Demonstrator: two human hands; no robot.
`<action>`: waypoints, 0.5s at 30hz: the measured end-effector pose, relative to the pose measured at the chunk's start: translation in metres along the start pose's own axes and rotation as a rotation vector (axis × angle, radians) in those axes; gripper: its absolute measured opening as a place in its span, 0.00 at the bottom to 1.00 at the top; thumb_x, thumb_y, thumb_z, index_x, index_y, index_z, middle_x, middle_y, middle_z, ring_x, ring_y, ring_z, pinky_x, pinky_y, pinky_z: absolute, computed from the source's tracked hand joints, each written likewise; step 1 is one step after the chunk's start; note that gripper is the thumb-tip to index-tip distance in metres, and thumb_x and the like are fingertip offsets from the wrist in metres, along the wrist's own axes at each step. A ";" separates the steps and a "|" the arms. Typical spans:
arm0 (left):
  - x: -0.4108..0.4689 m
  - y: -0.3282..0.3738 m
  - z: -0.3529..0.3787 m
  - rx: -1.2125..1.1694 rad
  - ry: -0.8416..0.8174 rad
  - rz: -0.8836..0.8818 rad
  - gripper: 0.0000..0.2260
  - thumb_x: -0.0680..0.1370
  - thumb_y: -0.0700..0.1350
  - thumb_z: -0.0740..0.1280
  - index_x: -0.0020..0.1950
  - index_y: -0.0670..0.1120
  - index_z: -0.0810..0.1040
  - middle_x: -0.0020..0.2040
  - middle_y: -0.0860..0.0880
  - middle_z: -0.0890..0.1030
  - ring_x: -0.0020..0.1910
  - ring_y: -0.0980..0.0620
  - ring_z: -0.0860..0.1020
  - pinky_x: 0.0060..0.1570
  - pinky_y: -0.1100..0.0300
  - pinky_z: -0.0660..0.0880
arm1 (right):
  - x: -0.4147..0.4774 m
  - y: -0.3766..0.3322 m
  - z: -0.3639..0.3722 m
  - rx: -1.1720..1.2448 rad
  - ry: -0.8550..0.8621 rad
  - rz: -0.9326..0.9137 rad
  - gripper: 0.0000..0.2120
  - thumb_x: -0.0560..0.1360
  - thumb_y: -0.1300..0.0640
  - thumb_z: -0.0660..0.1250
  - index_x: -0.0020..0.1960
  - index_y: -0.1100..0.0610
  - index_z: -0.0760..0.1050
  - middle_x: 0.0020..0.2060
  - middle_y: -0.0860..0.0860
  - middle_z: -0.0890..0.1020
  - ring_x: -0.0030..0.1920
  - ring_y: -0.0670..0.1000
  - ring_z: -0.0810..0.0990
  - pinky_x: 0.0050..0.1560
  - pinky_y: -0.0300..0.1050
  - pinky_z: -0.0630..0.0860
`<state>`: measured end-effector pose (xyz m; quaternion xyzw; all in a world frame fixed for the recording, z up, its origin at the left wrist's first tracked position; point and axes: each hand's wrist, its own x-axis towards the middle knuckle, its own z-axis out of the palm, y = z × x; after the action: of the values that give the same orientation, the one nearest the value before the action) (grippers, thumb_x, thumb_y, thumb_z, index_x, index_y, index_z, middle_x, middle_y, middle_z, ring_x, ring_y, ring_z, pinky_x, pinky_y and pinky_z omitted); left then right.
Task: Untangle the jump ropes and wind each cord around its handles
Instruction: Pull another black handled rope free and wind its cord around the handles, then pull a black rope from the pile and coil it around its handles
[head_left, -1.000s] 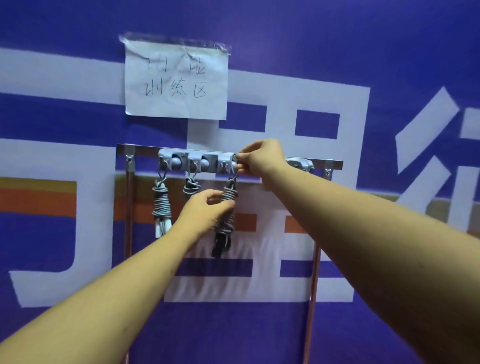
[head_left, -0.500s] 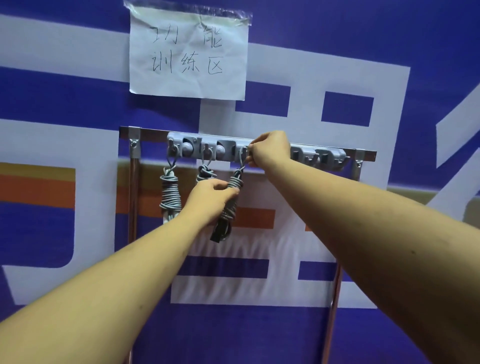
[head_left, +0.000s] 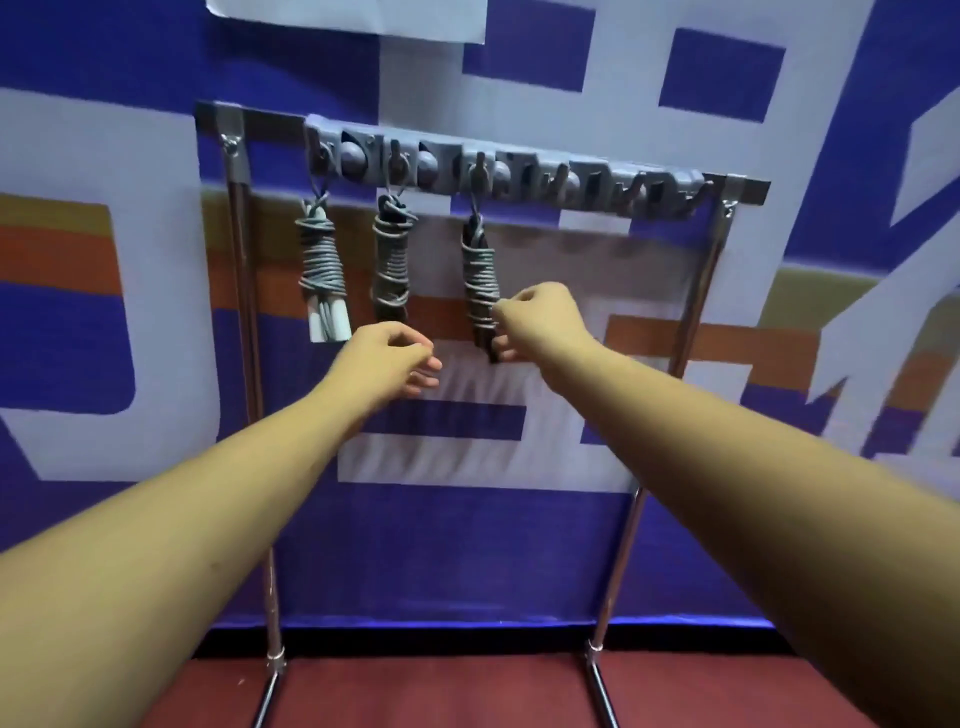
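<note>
- Letting go of the third rope (head_left: 480, 280) is the step now, I think. It hangs from a hook on the grey hook bar (head_left: 519, 174), with its cord wound round its dark handles.
- To do this well, I should pull my hands away slowly, so the rope does not swing or slip off its hook.
- My left hand (head_left: 387, 358) is below the ropes. Its fingers are softly curled and it holds nothing.
- My right hand (head_left: 543, 322) is right beside the bottom of the third rope, with its fingers curled. I cannot tell if it touches or pinches the rope.
- The white-handled rope (head_left: 319, 270) and the middle rope (head_left: 390, 265) hang on their own hooks to the left. Both are wound up too.
- Half a second ago my right hand was up at the hook bar, pinching the loop, and my left hand held the bundle. Now both hands are lower, and my left hand is off the rope.
</note>
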<state>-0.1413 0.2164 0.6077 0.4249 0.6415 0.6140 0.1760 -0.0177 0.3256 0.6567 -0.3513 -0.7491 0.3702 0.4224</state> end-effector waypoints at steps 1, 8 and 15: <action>-0.011 -0.011 0.002 0.030 -0.045 -0.030 0.06 0.80 0.36 0.63 0.44 0.43 0.76 0.39 0.44 0.83 0.31 0.52 0.82 0.35 0.60 0.77 | -0.016 0.020 0.003 0.002 -0.021 0.042 0.08 0.69 0.63 0.62 0.30 0.59 0.73 0.25 0.56 0.74 0.27 0.54 0.75 0.29 0.48 0.76; -0.120 -0.118 0.033 0.210 -0.358 -0.243 0.05 0.81 0.39 0.63 0.45 0.45 0.75 0.36 0.47 0.83 0.29 0.53 0.81 0.30 0.63 0.74 | -0.146 0.173 0.040 -0.040 -0.174 0.363 0.12 0.73 0.63 0.61 0.31 0.56 0.68 0.27 0.55 0.71 0.26 0.52 0.71 0.30 0.43 0.74; -0.249 -0.266 0.059 0.380 -0.657 -0.590 0.10 0.81 0.37 0.60 0.41 0.45 0.74 0.36 0.47 0.80 0.24 0.58 0.78 0.28 0.64 0.72 | -0.298 0.312 0.077 -0.183 -0.321 0.667 0.13 0.71 0.61 0.63 0.28 0.57 0.68 0.27 0.59 0.73 0.31 0.57 0.75 0.39 0.57 0.79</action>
<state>-0.0412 0.0945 0.2736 0.4209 0.7460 0.2429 0.4554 0.0985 0.2049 0.2516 -0.5496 -0.6801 0.4693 0.1228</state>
